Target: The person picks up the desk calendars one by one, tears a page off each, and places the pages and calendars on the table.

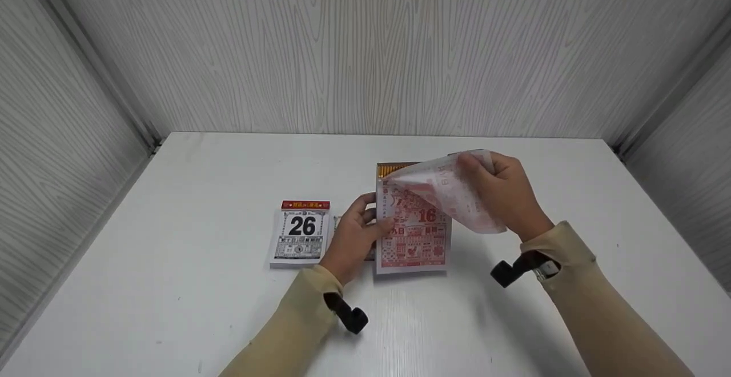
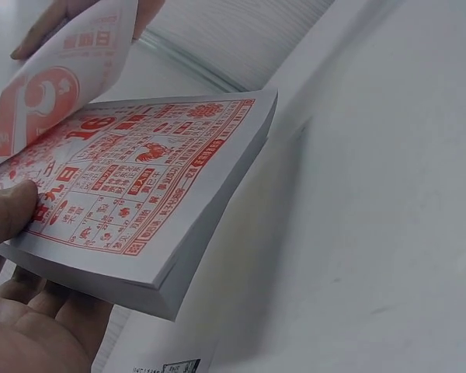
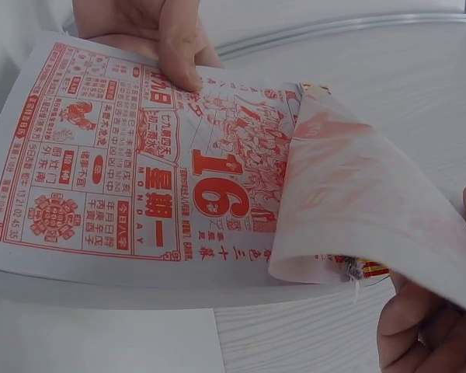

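A thick tear-off calendar (image 1: 414, 251) with red print and a large 16 is held up off the table, tilted. My left hand (image 1: 357, 237) grips its left edge, thumb on the front page and fingers beneath the block. Up at the top right, my right hand (image 1: 505, 194) pinches a thin calendar sheet (image 1: 451, 188), pulled up and folded back across the upper part of the block. In the right wrist view the lifted sheet (image 3: 365, 194) curls over near the binding, where a bit of torn paper shows. Whether it is still attached cannot be told.
Left of my left hand lies a second calendar pad (image 1: 300, 237) with a red header and a black 26. Something partly hidden lies behind my left hand. The white table (image 1: 171, 297) meets a wood-grain panel (image 1: 365, 51) at the back, with side panels left and right.
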